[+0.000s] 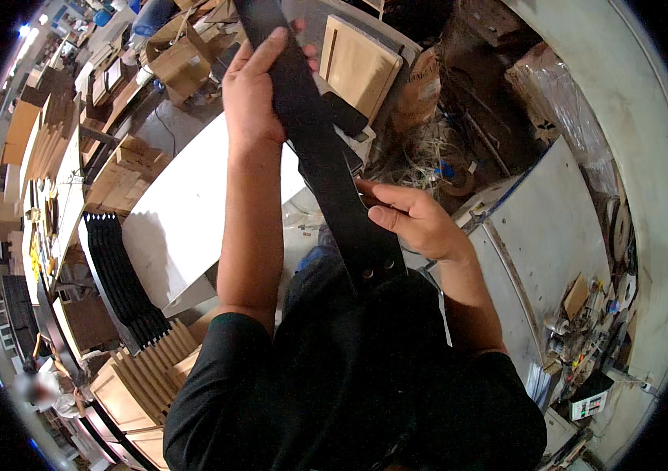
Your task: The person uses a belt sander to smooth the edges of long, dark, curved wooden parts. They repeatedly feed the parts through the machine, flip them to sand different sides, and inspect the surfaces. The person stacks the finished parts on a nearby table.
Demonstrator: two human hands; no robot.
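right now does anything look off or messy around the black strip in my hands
The black strip, held by the left hand and right hand, looks intact. The one untidy spot is a tangled heap of pale strands just beyond the right hand.

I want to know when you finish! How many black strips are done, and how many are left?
A row of black strips already stands stacked beside the white table. One long black strip is in hand now: the left hand holds it high, the right hand low. How many are left doesn't show.
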